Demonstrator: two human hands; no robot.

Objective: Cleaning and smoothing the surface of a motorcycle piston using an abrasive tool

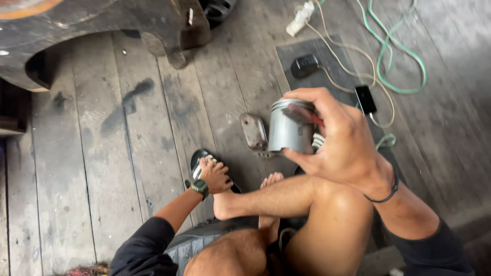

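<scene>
My right hand (340, 140) is shut around a grey metal cylinder, open at one end like a piston (286, 130), held up over my bent knee. A small brush with a red handle (303, 115) is tucked under the same fingers, across the cylinder's top. My left hand (215, 175), with a dark watch on the wrist, reaches down onto a black sandal with white stripes (198, 159) on the plank floor. Its fingers are curled, and I cannot tell whether they grip anything.
A small rusty metal plate (254, 133) lies on the floor beside the cylinder. Farther back a dark mat (327, 51) holds a black phone (365, 99), a black plug (305, 65), pale cords and a green cable (401, 61). A heavy dark metal machine part (102, 23) fills the top left.
</scene>
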